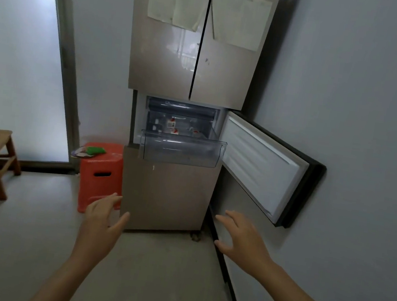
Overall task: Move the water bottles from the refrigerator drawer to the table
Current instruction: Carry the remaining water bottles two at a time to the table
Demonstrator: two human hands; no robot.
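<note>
Reaching up with both hands spread and empty: left hand (100, 223), right hand (241, 240); water bottles (172, 126) lie above, ahead in the drawer (182, 149), about midway between them

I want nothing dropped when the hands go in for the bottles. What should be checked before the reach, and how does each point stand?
1. Compartment door swung open, clear of the drawer: ok.
2. Clear drawer pulled out: ok.
3. Water bottles lying inside, red-labelled: ok; their number: cannot tell.
4. Left hand empty, fingers spread: ok.
5. Right hand empty, fingers spread: ok.
6. Floor between hands and refrigerator unobstructed: ok.
</note>
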